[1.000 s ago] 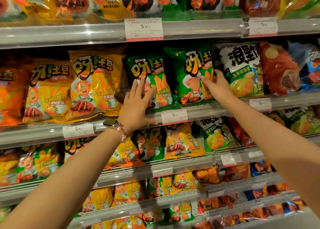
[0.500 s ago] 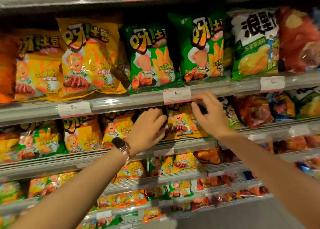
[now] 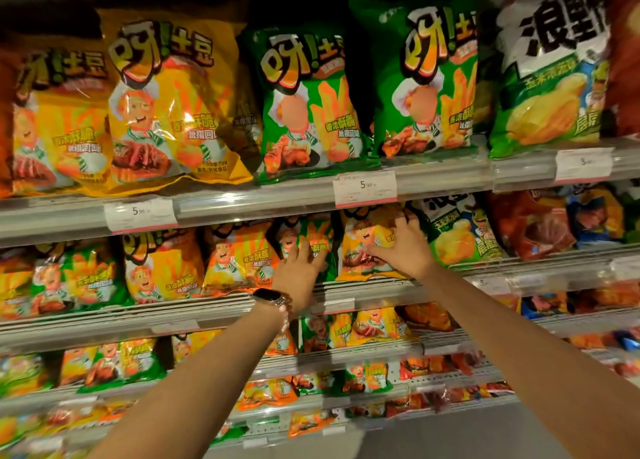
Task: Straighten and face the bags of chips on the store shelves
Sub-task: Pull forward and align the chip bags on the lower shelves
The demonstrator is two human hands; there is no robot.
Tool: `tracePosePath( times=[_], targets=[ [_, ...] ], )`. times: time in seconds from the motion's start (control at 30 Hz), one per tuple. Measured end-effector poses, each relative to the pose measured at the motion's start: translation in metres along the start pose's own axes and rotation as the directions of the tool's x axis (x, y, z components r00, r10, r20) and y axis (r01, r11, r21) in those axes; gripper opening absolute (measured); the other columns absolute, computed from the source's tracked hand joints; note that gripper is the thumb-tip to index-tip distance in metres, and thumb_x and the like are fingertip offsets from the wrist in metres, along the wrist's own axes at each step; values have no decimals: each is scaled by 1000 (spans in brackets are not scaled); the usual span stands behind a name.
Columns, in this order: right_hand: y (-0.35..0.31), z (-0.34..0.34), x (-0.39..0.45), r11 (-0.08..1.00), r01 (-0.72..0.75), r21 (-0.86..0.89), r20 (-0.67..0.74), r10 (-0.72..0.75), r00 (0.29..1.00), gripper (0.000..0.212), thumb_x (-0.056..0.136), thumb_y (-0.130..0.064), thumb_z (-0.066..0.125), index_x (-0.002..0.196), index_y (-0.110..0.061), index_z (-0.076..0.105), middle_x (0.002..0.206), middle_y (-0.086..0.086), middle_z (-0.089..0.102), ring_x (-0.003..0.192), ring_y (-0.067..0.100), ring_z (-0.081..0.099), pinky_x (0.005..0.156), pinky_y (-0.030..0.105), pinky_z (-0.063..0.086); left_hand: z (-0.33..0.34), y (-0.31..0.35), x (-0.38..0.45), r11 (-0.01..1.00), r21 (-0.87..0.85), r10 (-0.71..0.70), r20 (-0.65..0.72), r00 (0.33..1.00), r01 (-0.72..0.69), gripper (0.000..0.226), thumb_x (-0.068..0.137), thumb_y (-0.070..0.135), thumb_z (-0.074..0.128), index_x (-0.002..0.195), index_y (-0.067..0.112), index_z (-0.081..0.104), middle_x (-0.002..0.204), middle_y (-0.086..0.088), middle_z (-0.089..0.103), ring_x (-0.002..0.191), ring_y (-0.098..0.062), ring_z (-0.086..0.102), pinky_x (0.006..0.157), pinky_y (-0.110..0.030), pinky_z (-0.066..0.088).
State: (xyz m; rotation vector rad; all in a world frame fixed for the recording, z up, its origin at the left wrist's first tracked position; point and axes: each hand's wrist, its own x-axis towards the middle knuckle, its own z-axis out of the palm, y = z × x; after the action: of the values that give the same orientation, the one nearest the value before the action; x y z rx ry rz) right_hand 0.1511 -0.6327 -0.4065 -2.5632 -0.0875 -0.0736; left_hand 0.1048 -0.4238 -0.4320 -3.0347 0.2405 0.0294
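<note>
- The setting was a store aisle of tiered metal shelves packed with chip bags, with white price tags clipped along the rails; the price tag marked 5.90 served as the landmark.
- Directly below that tag, on the second shelf, stood a small yellow bag, upright with its front outward.
- The right hand lay on that yellow bag, fingers spread over its front and right edge, thumb across the lower part; whether it gripped or only pressed could not be told.
- Below and left of the tag, the left hand rested on a small green bag, fingers fairly straight against the lower front. A watch sat on that wrist.
- The two hands were apart, each on its own bag, the bags side by side.
- Right of the yellow bag stood a green-and-white bag, close by the right fingers.
- Above the tag, the larger green bags and yellow bags already faced forward, leaning slightly.
- Judged from this, the step in hand was squaring up the two small bags under the tag.
- Risks: the puffed, slippery bags could slide off the shallow shelf lip if pulled too far forward; a hard push could topple them backward or nudge the neighbouring bags askew; a tight squeeze could crush the chips.
</note>
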Motion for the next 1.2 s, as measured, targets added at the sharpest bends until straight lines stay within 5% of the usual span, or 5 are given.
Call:
tracePosePath(
  times=[0.17, 0.67, 0.83, 1.0, 1.2],
  targets=[
    [1, 0, 12, 992, -102, 78, 46, 99, 994, 103, 69, -55, 76, 142, -4, 25, 146, 19, 27, 127, 36, 43, 96, 39, 43, 3, -1, 4, 1000, -5, 6, -55, 998, -6, 87, 85, -7, 56, 153, 23, 11, 159, -15, 6, 145, -36, 10, 106, -43, 39],
    [2, 4, 8, 890, -99, 445, -52, 136, 989, 108, 61, -31, 88, 145, -10, 24, 137, 10, 49, 128, 29, 45, 104, 39, 40, 5, -10, 8, 998, -9, 55, 48, 997, -55, 106, 75, 15, 77, 153, 21, 6, 158, -17, 8, 143, -37, 15, 106, -43, 40],
    [-9, 0, -6, 865, -67, 497, -42, 101, 994, 109, 60, -31, 88, 146, -15, 23, 136, 6, 49, 126, 25, 46, 105, 42, 40, -12, -32, -16, 982, -119, 117, -229, 966, -147, 74, 86, 42, 62, 146, 14, 30, 140, -13, 40, 119, -30, 47, 97, -39, 42],
    [-29, 4, -32, 844, -27, 535, -32, 52, 998, 97, 68, -21, 85, 144, -16, 24, 118, 0, 48, 115, 18, 48, 90, 25, 39, -9, -68, -44, 958, -282, -198, -534, 822, 47, 59, 78, 36, 72, 125, 6, 52, 121, -19, 50, 116, -39, 45, 93, -50, 37],
    [-48, 20, -49, 806, -35, 591, -14, 54, 998, 113, 68, -18, 84, 152, -16, 7, 136, 5, 43, 131, 20, 39, 96, 24, 33, -4, -91, -47, 811, -495, -448, -179, 876, 313, 112, 63, 65, 75, 149, 20, 20, 148, -24, 25, 137, -39, 25, 104, -51, 37]
  ],
)
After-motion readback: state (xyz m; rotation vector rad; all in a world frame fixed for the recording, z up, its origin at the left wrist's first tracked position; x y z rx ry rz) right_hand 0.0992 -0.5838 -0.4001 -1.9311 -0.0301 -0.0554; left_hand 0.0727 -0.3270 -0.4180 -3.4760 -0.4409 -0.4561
